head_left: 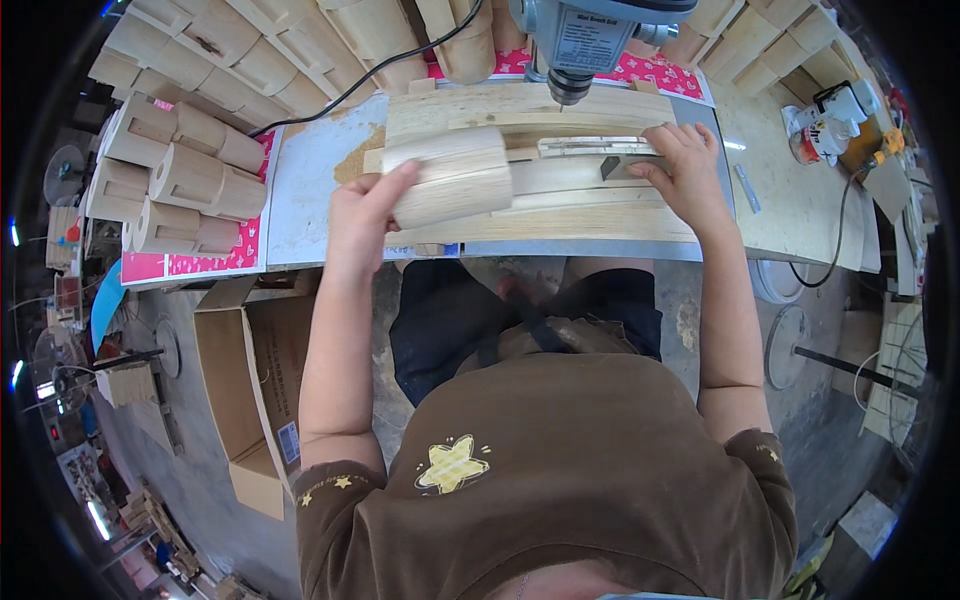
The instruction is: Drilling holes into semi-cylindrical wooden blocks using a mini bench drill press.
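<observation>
My left hand (362,215) grips the left end of a pale wooden block (450,180) with a rounded, barrel-like body, thumb on top and fingers underneath. To the right, a narrower light-coloured section (555,180) runs on from the block. My right hand (688,168) is closed at the right end of a pale slotted strip (592,148), thumb below and fingers above. Beside that thumb sits a small dark piece (610,167). The block lies over wooden boards (440,108) on the bench. Just beyond hangs the chuck (568,88) of a grey-blue bench drill (590,35).
Stacked wooden cylinders (205,180) stand on the left, with more rows (250,50) behind. A black cable (375,70) crosses the back left. A tub (810,140) and a light-blue tool (747,188) are on the right. Below stands an open cardboard box (225,370).
</observation>
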The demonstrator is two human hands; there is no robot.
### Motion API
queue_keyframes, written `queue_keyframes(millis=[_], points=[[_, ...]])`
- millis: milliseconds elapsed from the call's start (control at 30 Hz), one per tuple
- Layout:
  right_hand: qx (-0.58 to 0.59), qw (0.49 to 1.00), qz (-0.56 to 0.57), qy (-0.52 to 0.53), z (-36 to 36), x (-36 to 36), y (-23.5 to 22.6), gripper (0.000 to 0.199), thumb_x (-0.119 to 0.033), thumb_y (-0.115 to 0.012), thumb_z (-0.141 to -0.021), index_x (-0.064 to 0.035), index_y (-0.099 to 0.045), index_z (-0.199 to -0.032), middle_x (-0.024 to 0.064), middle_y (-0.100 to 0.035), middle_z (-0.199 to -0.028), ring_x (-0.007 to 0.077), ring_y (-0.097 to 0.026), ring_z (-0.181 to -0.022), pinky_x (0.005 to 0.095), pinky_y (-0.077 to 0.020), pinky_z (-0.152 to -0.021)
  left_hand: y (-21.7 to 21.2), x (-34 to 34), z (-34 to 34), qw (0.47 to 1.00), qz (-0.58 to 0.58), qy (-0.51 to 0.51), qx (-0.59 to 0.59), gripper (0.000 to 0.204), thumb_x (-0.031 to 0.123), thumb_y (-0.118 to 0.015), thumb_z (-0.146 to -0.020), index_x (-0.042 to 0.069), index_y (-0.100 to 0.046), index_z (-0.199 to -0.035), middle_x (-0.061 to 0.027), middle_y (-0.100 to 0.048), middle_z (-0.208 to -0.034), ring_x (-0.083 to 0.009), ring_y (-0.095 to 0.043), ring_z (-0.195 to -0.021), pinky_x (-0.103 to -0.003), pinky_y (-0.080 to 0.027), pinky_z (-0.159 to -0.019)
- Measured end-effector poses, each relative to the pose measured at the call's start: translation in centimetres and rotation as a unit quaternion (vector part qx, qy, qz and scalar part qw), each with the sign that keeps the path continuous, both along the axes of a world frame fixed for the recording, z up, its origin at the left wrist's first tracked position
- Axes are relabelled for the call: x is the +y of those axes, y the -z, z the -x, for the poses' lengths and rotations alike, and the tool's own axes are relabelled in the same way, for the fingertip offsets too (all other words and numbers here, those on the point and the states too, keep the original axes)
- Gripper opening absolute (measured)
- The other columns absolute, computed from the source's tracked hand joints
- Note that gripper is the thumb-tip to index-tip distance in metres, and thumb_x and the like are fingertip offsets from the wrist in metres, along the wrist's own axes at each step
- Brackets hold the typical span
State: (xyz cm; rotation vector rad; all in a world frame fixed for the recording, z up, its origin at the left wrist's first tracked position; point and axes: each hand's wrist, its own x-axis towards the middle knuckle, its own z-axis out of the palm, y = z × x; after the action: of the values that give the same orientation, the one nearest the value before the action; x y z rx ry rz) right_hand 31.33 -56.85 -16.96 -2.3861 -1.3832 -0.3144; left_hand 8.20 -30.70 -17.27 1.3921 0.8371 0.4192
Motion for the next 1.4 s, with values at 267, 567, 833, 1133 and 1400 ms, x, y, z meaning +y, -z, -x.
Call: queue_keyframes(millis=[267, 567, 833, 1133, 1400], points=[[-0.006, 0.999, -0.030, -0.043, 0.5, 0.0, 0.4, 0.027, -0.016, -0.069, -0.072, -0.0085, -0.055, -0.094, 0.0050, -0.056, -0.085, 0.0242, -0.052, -0.089, 0.0441, -0.0290, -0.096, 2.0, -3.8, -5.2, 0.996, 0.044, 0.075, 0.018, 0.045, 0.039, -0.073, -0.073, -0.004, -0.060, -0.073, -0.0063, -0.058, -0.062, -0.0093, -0.049, -0.051, -0.021, -0.038, -0.047], [0.016, 0.996, -0.082, 0.029, 0.9, -0.3, 1.0, 0.033, -0.019, -0.073, -0.066, -0.0115, -0.063, -0.098, 0.0043, -0.058, -0.087, 0.0263, -0.051, -0.085, 0.0377, -0.0418, -0.079, 3.4, -5.1, -5.3, 0.977, 0.106, 0.080, -0.168, 0.044, 0.025, -0.076, -0.074, -0.008, -0.057, -0.097, -0.0085, -0.061, -0.080, -0.0130, -0.058, -0.073, -0.023, -0.048, -0.067], [0.027, 0.997, -0.075, 0.009, 0.6, 0.2, 1.0, 0.035, -0.015, -0.073, -0.065, -0.0109, -0.063, -0.098, 0.0059, -0.056, -0.083, 0.0263, -0.050, -0.080, 0.0355, -0.0428, -0.073, 4.7, -8.2, -5.6, 0.950, -0.241, 0.119, -0.161, 0.059, 0.011, -0.080, -0.066, -0.009, -0.054, -0.116, -0.0123, -0.055, -0.103, -0.0189, -0.058, -0.092, -0.028, -0.049, -0.083], [0.002, 0.996, -0.089, 0.014, -1.0, 2.8, 1.7, 0.036, -0.017, -0.074, -0.066, -0.0102, -0.062, -0.099, 0.0069, -0.058, -0.084, 0.0278, -0.051, -0.080, 0.0363, -0.0429, -0.074, 5.5, -5.1, -6.8, 0.906, -0.405, 0.122, -0.003, 0.066, 0.024, -0.081, -0.057, 0.007, -0.058, -0.117, -0.0076, -0.059, -0.094, -0.0242, -0.054, -0.093, -0.039, -0.037, -0.087], [0.148, 0.971, -0.182, -0.051, 0.2, 3.8, 0.7, 0.037, -0.009, -0.072, -0.072, -0.0065, -0.059, -0.106, 0.0069, -0.061, -0.099, 0.0218, -0.056, -0.097, 0.0328, -0.0439, -0.080, 7.2, -2.6, -6.4, 0.909, -0.399, 0.118, 0.013, 0.058, 0.028, -0.080, -0.058, 0.011, -0.062, -0.111, -0.0013, -0.060, -0.085, -0.0188, -0.053, -0.091, -0.037, -0.026, -0.088]])
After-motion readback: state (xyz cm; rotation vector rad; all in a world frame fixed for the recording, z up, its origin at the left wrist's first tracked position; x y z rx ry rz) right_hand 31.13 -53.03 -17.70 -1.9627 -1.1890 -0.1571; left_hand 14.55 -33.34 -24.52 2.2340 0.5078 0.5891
